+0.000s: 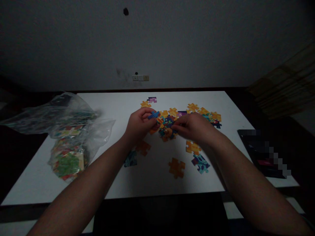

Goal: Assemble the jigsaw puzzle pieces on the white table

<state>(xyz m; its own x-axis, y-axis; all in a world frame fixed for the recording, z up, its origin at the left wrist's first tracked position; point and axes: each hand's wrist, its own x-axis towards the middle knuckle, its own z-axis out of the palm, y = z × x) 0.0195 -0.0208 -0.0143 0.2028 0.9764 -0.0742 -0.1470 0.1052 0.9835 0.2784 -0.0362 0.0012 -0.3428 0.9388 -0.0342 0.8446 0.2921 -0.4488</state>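
A blue-topped jigsaw piece (153, 115), flat with a printed face, is pinched between the thumb and fingers of the left hand (141, 121). The fingertips of the right hand (193, 126) are drawn together at the edge of a heaped puzzle pile (167, 120) in mid-table; whether a piece is gripped there cannot be told. Knobbed, notched shapes in orange, yellow, teal and purple are jumbled between the hands. A plain orange piece (176, 167) is set apart, nearer the viewer. A teal piece (130, 159) is partly covered by the left forearm. On the smooth white table (152, 178), crinkled clear plastic bags (99, 131) are heaped at left; a dark flat object (251, 147) is seen at right.
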